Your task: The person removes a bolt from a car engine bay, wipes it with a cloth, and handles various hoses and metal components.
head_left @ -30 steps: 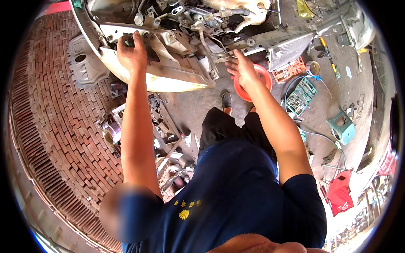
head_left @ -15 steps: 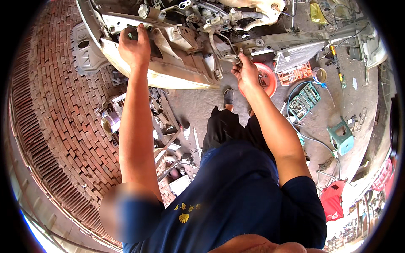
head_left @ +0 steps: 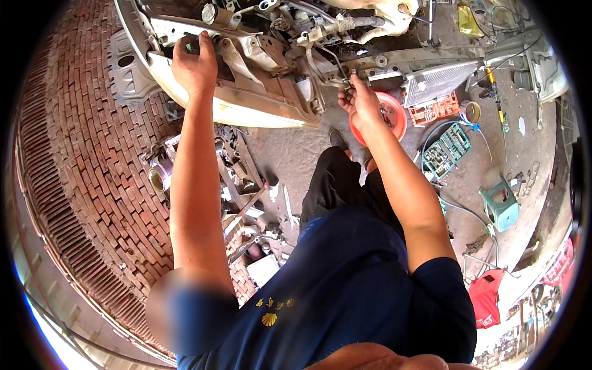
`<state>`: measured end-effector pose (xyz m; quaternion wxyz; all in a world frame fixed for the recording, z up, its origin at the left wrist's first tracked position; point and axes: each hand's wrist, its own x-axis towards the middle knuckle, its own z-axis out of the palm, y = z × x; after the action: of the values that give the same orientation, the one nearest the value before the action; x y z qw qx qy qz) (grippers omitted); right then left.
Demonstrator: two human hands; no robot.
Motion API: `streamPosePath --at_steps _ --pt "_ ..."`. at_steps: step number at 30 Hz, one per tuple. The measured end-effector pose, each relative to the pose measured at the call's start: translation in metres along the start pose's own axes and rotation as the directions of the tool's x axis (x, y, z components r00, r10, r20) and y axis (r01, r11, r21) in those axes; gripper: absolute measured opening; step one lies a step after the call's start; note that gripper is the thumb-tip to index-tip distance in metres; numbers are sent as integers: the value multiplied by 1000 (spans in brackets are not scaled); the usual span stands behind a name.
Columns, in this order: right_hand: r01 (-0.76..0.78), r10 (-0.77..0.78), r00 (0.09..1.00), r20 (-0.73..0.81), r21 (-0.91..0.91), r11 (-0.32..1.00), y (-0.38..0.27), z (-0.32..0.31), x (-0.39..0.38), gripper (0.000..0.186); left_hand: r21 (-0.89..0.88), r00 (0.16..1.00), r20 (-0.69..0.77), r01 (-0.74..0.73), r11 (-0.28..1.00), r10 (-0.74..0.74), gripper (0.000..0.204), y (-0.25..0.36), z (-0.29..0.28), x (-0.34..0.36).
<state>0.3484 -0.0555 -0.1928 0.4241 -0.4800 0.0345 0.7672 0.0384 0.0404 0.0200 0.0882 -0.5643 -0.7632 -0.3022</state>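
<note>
My left hand [head_left: 192, 61] is curled at the upper edge of the pale bumper [head_left: 234, 110], beside a white metal bracket [head_left: 271, 50]; whatever lies within its fingers is hidden. Farther right, my right hand [head_left: 359, 105] pinches a small metal fitting at the end of a bent pipe [head_left: 311, 65] with thumb and forefinger, the other fingers curled loosely. Behind that hand, a red basin [head_left: 391, 126] holding small parts sits on the floor. The car's engine bay, full of pipes and metal parts, spans the top of the view.
A radiator [head_left: 439, 79] stands beside an orange socket set [head_left: 431, 111]. A teal tool case [head_left: 447, 150], hoses, a green stool [head_left: 501, 206] and a red bag [head_left: 484, 296] lie to my right. Loose parts [head_left: 246, 166] and a grey plastic cover [head_left: 126, 68] are to my left, near brickwork [head_left: 92, 154].
My right hand has gone from spread fingers to a pinch on the metal fitting. My left hand stays at the bumper edge, slightly higher in view, and my foot has shifted slightly.
</note>
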Motion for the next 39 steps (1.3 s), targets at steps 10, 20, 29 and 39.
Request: streamPosePath --at_steps 10,20,29,39 --pt "-20 18 1000 -22 -85 996 -2 -8 2 36 42 1000 18 15 999 -16 43 -3 -1 0" --pt "143 -153 988 34 -592 793 28 -160 -44 29 33 1000 -13 6 999 -5 48 -6 6 1" --pt "-274 -283 868 -407 -870 410 19 -492 -164 35 70 999 26 39 997 -41 55 3 15 3" --pt "-250 -285 792 -540 -712 656 -11 -466 -251 43 131 999 4 49 990 -50 58 -13 5 3"
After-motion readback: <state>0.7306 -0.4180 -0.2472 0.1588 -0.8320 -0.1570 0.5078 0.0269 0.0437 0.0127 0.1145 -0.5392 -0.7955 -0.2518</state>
